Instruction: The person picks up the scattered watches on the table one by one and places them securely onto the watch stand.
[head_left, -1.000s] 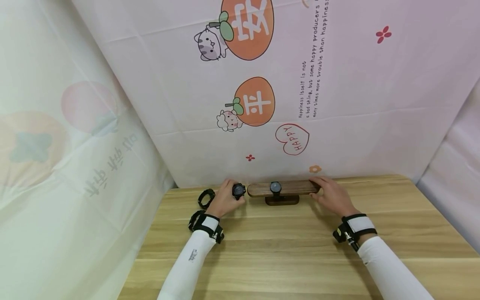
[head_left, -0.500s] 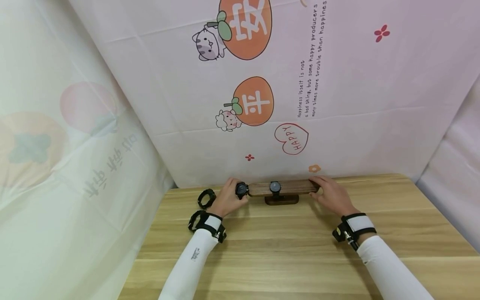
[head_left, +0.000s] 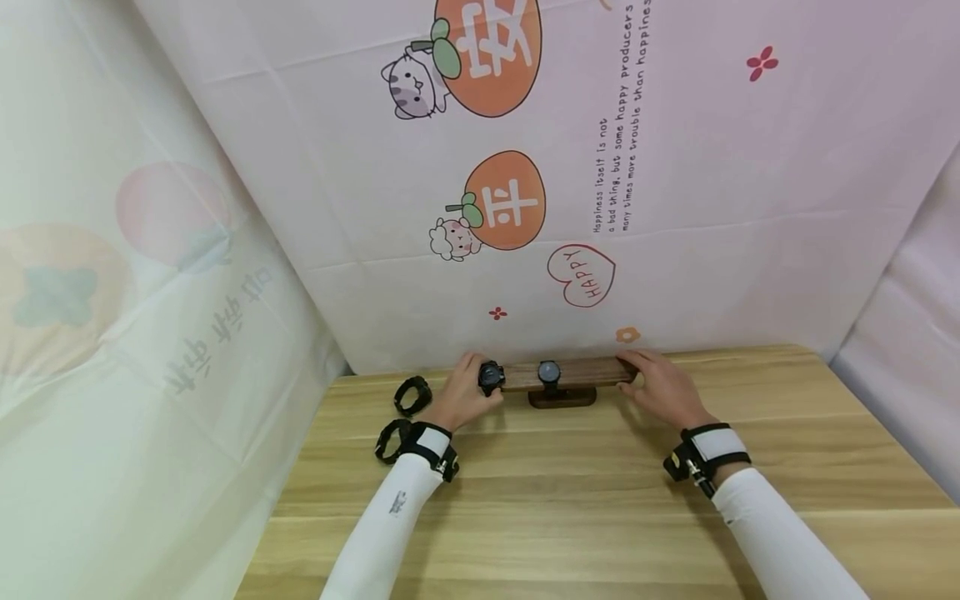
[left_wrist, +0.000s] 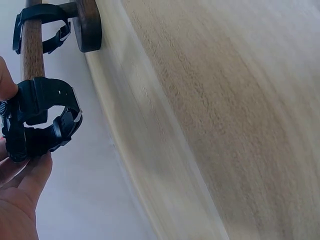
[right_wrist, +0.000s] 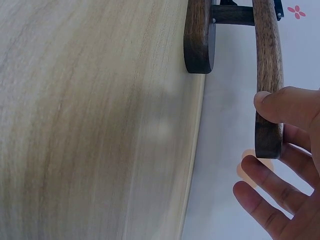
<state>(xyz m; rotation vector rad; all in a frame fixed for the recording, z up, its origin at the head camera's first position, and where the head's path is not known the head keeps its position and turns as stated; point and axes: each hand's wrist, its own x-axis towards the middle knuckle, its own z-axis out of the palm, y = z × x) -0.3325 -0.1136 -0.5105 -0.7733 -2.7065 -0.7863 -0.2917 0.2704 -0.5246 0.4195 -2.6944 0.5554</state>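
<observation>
A dark wooden watch stand (head_left: 588, 372) with a long crossbar and a small base stands near the table's back edge. My left hand (head_left: 463, 398) pinches a black wristwatch (left_wrist: 47, 97), whose closed strap loop is round the bar's left end. Farther along the bar hangs another black watch (head_left: 550, 373), its dial facing up. With thumb and fingers, my right hand (right_wrist: 295, 135) grips the right end of the crossbar (right_wrist: 269, 70); its lower fingers (right_wrist: 255, 200) are spread off the wood.
Two more black watches lie on the wooden table (head_left: 570, 500) at the left: one farther back (head_left: 412, 396), one nearer (head_left: 392, 442), partly behind the left wrist's strap. A printed white cloth (head_left: 697, 275) hangs right behind the table's back edge.
My left hand has moved to the right, bringing its watch from beside the bar's left end onto it. The right hand keeps its grip on the other end.
</observation>
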